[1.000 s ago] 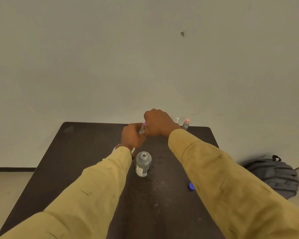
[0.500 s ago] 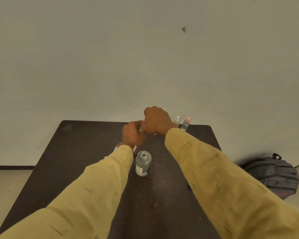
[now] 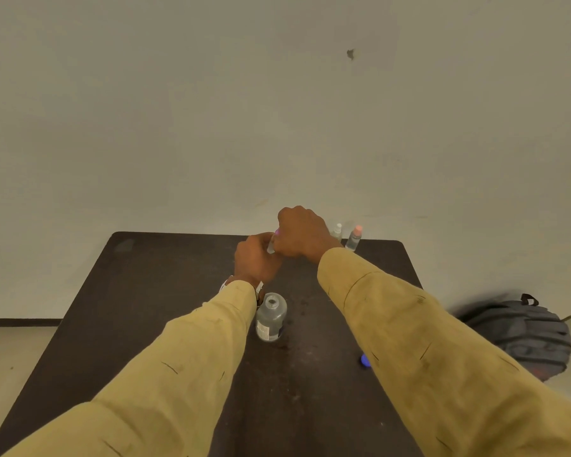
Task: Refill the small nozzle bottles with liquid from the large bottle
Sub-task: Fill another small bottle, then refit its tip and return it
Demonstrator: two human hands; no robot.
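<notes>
The large clear bottle (image 3: 270, 317) stands uncapped and upright in the middle of the dark table (image 3: 152, 291), just below my left wrist. Above the table's far half, my left hand (image 3: 256, 260) grips the body of a small clear nozzle bottle (image 3: 271, 247). My right hand (image 3: 302, 235) curls over that bottle's top, where a bit of pink cap shows. Most of the small bottle is hidden between the two hands. Two more small nozzle bottles stand at the far right edge: one with a white tip (image 3: 336, 231), one with a pink tip (image 3: 354, 238).
A blue cap (image 3: 365, 360) lies on the table beside my right sleeve. A dark backpack (image 3: 521, 334) sits on the floor right of the table. A pale wall stands directly behind the table's far edge.
Both hands stay together on the small bottle, with a slight shift of the right hand over its top. The view has tilted a little; the bottles on the table have not moved.
</notes>
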